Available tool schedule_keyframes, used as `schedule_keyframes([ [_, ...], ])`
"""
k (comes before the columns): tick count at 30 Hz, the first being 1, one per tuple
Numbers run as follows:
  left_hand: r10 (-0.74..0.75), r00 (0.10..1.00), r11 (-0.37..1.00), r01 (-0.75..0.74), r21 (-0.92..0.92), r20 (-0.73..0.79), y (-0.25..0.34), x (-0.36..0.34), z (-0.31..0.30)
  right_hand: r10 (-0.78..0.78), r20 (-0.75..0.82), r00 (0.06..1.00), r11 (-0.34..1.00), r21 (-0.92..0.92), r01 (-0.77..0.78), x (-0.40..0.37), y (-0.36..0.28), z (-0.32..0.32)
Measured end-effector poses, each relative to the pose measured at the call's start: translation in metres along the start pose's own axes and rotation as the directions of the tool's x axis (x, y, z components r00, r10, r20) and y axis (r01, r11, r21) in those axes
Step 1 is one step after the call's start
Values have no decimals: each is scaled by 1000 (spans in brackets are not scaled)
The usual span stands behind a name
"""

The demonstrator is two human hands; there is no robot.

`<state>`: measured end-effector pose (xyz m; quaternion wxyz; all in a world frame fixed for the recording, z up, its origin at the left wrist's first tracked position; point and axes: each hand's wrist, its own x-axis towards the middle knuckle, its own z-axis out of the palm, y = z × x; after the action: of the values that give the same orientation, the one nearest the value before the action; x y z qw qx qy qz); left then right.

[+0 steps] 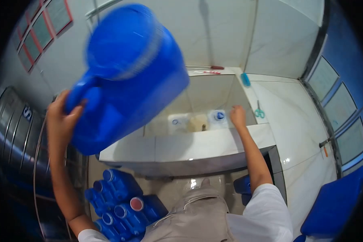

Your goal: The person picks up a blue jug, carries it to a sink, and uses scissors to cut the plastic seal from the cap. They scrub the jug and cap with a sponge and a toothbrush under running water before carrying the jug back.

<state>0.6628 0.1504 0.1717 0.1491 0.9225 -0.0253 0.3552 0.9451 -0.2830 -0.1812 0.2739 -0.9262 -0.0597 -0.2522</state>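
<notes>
My left hand [62,117] is wrapped around the handle of a large blue plastic jerrycan [149,80]. The jerrycan is tilted in the air, left of and above the tiled sink [209,142], with its broad round cap end blurred. Over the sink's right wall is my right hand [238,116], its fingers curled closed; whether anything is in them is hidden. Close to that hand, a white container with a blue cap [219,116] stands in the sink. Beside it in the basin are a second whitish container [176,122] and a beige patch.
Several smaller blue jerrycans [125,218] stand on the floor at lower left, one with a red cap. Teal scissors [259,111] and a blue brush-like item [245,80] lie on the right ledge. A red-handled tool [216,67] rests behind. A steel tank [18,129] is at left.
</notes>
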Motion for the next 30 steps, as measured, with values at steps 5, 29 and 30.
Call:
schedule_keyframes([
  [5,356,902,931,-364,-15,244,56,68,212,399,-11,917,886,-253,-388,10,107,-76],
  [29,621,543,760,-592,-266,566,53,8,428,453,351,820,875,0,-484,64,156,-75],
  [30,612,549,767,-588,-256,569,48,7,435,442,465,767,741,292,-604,76,146,-79],
])
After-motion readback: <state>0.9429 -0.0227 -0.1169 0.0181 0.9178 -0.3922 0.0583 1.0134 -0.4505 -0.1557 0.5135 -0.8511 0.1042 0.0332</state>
